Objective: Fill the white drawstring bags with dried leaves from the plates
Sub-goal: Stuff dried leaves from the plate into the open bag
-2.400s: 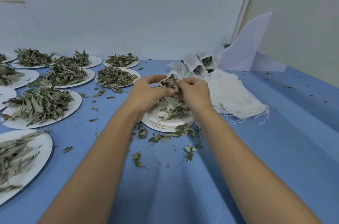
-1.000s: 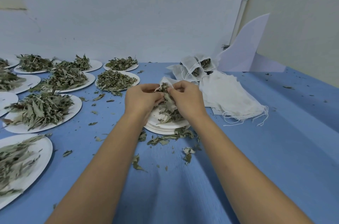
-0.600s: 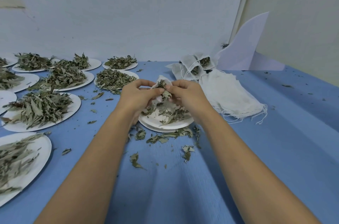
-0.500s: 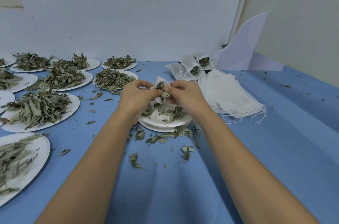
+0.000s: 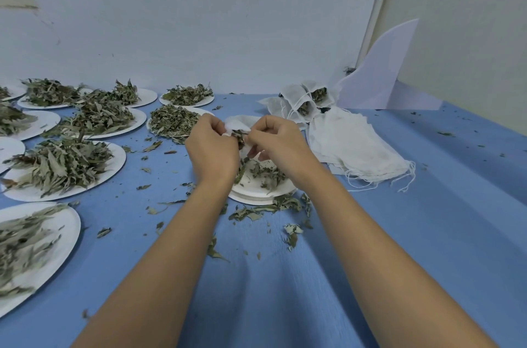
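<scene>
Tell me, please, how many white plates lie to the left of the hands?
10 plates: four along the wall, three in the next row, two nearer, one nearest, front left. Others may lie beyond the picture's left edge.

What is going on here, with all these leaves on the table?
A person is filling a white bag with dried leaves. The left hand and right hand both pinch its mouth above a nearly emptied plate, with leaves at the opening. Behind stand filled bags, to the right lie empty bags, and full plates wait on the left.
</scene>
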Demonstrator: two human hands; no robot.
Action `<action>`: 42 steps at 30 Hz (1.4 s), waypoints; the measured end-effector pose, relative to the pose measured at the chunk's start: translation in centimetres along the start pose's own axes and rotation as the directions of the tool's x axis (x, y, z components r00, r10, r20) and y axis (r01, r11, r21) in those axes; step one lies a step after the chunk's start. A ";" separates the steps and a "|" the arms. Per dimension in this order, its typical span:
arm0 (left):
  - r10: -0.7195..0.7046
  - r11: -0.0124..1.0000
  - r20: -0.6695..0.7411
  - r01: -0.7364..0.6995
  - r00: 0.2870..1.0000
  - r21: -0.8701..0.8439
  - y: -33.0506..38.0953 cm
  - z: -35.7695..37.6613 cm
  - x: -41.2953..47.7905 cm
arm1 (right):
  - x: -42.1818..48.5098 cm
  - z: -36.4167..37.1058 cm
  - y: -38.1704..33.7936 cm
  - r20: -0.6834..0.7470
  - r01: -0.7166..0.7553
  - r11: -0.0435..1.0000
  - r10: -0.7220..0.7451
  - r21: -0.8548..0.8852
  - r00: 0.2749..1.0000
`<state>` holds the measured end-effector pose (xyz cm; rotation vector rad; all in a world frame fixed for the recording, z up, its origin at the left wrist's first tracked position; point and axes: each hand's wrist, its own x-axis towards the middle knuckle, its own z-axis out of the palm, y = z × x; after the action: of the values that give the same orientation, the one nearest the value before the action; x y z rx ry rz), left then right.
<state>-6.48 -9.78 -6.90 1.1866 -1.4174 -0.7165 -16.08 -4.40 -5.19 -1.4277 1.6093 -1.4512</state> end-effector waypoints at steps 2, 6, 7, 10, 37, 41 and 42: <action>-0.028 0.999 -0.022 0.029 0.999 0.028 0.1 0.0 0.0 | 0.0 0.2 -0.1 0.016 -0.009 1.000 0.009 0.004 1.000; 0.005 1.000 0.057 -0.004 0.998 -0.020 0.1 0.2 0.0 | 0.0 0.6 0.3 -0.056 -0.008 0.999 0.007 -0.033 0.998; 0.006 0.998 0.086 -0.001 0.996 -0.055 0.2 0.2 0.0 | 0.0 0.6 0.4 -0.102 0.003 0.998 -0.009 -0.061 0.995; -0.001 0.992 0.164 0.022 0.986 -0.126 0.6 0.1 0.1 | 0.2 0.3 0.9 -0.243 0.032 0.986 -0.072 -0.166 0.967; -0.223 0.803 0.131 0.258 0.966 -0.538 1.4 -1.1 1.4 | 0.5 -2.7 0.6 -0.148 -0.317 0.772 0.283 -0.551 0.948; -0.239 0.790 0.131 0.271 0.962 -0.550 1.4 -1.2 1.6 | 0.6 -1.7 1.0 -0.100 -0.289 0.756 0.287 -0.587 0.953; -0.242 0.786 0.133 0.275 0.961 -0.554 1.4 -1.2 1.6 | 0.7 -1.5 1.1 -0.097 -0.265 0.779 0.256 -0.568 0.962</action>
<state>-5.50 -10.63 -4.77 0.8868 -0.9739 -1.2752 -17.99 -4.69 -5.64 -1.4107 2.2832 -0.8373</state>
